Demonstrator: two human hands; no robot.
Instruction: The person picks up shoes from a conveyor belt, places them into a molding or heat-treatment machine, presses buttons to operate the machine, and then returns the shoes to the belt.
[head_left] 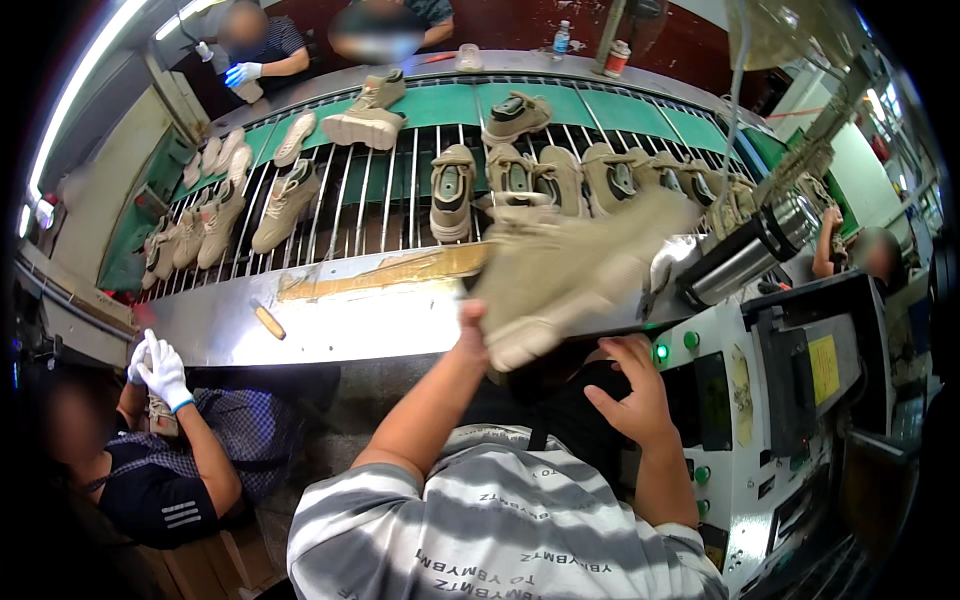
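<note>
A beige sneaker (560, 275) is held up close in front of me, its thick pale sole turned toward the lower right and its outline blurred by motion. My left hand (474, 335) grips it at its lower left end; part of the fingers is hidden by the shoe. My right hand (637, 392) is apart from the shoe, lower and to the right, with its fingers spread and nothing in it. Beside that hand stands a white machine (745, 430) with green buttons. Behind the held shoe, more beige sneakers (453, 195) rest on a metal-rod conveyor (350, 200).
A metal ledge (370, 335) runs along the conveyor's near side, with a wooden-handled tool (268, 320) on it. A steel thermos (750, 250) lies tilted at the right. A co-worker in white gloves (165, 375) sits at the left; others are across the conveyor and at far right.
</note>
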